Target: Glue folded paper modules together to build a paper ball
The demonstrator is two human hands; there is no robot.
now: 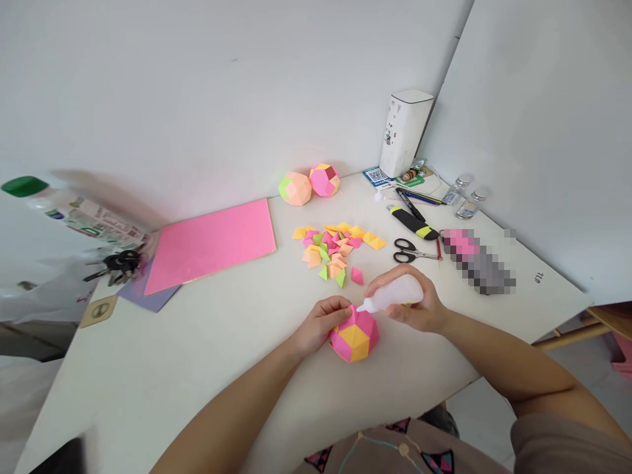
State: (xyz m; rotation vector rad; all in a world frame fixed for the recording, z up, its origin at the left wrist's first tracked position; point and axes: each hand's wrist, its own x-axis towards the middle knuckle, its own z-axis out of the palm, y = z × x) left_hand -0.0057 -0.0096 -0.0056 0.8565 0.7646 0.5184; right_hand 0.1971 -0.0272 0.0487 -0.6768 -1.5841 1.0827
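Note:
A pink and yellow folded-paper ball (pixel 354 341) rests on the table close to me. My left hand (pixel 320 322) grips its upper left edge, thumb and fingers pinched by a pink flap. In my right hand (pixel 429 306) lies a white squeeze glue bottle (pixel 397 294), tilted so that its narrow nozzle points left at the ball's top. Whether the tip touches the paper I cannot tell. Just beyond the hands is a loose heap of folded paper pieces (pixel 336 245) in pink, yellow, peach and green. One pink piece (pixel 357 275) sits apart, nearest the bottle.
Two more paper balls (pixel 295 189) stand by the wall. Pink paper sheets (pixel 212 247) lie at left, near keys (pixel 123 261) and a green-capped bottle (pixel 83 210). At right are scissors (pixel 405 251), a utility knife (pixel 412 222), glass jars (pixel 471 203) and a white box (pixel 405 131).

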